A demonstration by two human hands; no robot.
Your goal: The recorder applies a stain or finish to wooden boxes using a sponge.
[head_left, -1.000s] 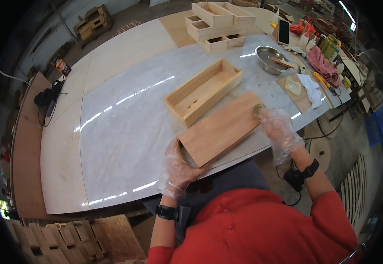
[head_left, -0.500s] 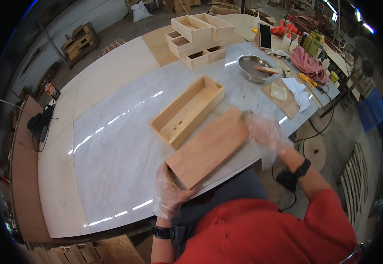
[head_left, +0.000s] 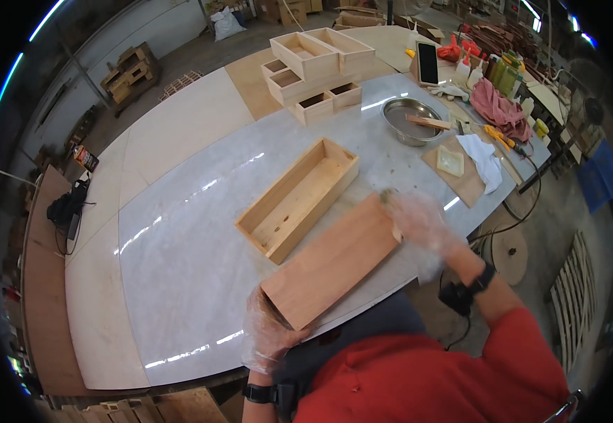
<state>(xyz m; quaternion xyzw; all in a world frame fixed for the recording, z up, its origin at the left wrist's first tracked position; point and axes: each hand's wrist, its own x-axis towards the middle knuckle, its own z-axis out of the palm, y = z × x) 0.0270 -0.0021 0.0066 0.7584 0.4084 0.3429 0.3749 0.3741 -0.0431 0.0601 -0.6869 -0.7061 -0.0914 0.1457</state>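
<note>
A long reddish-brown wooden box (head_left: 331, 261) lies at the table's near edge, its flat broad face up and slanting away to the right. Its inside is hidden. My left hand (head_left: 271, 331), in a clear plastic glove, grips the near left end, where a dark end side shows. At the far right end my right hand (head_left: 423, 222), also gloved and a little blurred, presses a small greenish pad (head_left: 387, 196) against the box's edge. Just beyond lies a pale open wooden box (head_left: 299, 201), with nothing in it.
Several pale wooden boxes (head_left: 306, 56) are stacked at the back. To the right are a metal bowl (head_left: 412, 137) with a wood-handled tool across it, a shallow translucent dish (head_left: 450, 161), a white cloth (head_left: 486, 158), a pink cloth (head_left: 500, 113), bottles and a propped phone (head_left: 427, 63).
The view has tilted, so the table and its things sit lower in the picture. My right hand has shifted slightly along the box's far end; the left keeps its grip.
</note>
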